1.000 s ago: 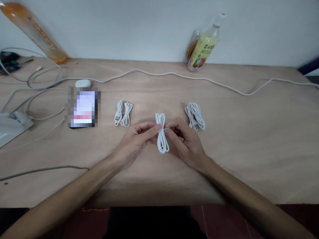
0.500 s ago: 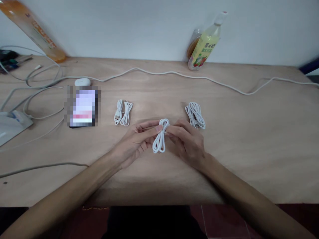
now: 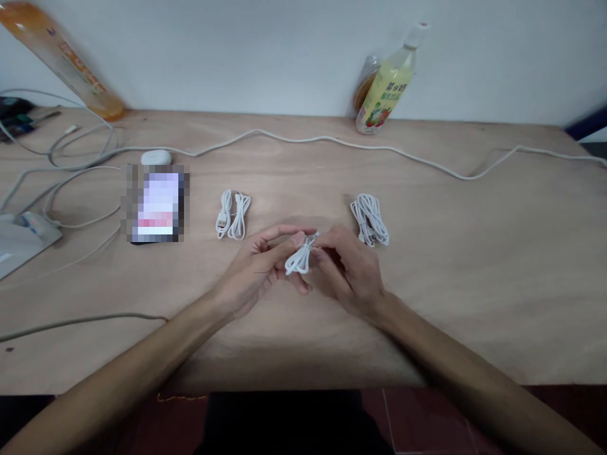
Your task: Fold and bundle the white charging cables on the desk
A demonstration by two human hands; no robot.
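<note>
A coiled white cable (image 3: 298,260), bound at its middle, is held between both hands above the front half of the table. My left hand (image 3: 265,265) grips it from the left, thumb on top. From the right, my right hand (image 3: 351,265) pinches at the bundle's middle, where a tie seems to be; the fingertips partly hide it. Behind my left hand lies a white USB cable bundle (image 3: 240,217) in two coiled parts. Just beyond my right hand rests another coiled white cable (image 3: 371,219).
On the left are a pixelated phone (image 3: 159,205), a white earbud case (image 3: 156,157) and loose cables. A long white cord (image 3: 327,138) runs across the wooden table (image 3: 474,265). An orange drink bottle (image 3: 90,82) and a yellow bottle (image 3: 386,88) stand by the wall.
The held cable has tilted, so its loops look shorter, and it sits slightly further left. My right fingers have shifted at its middle. The other cable bundles stay in place.
</note>
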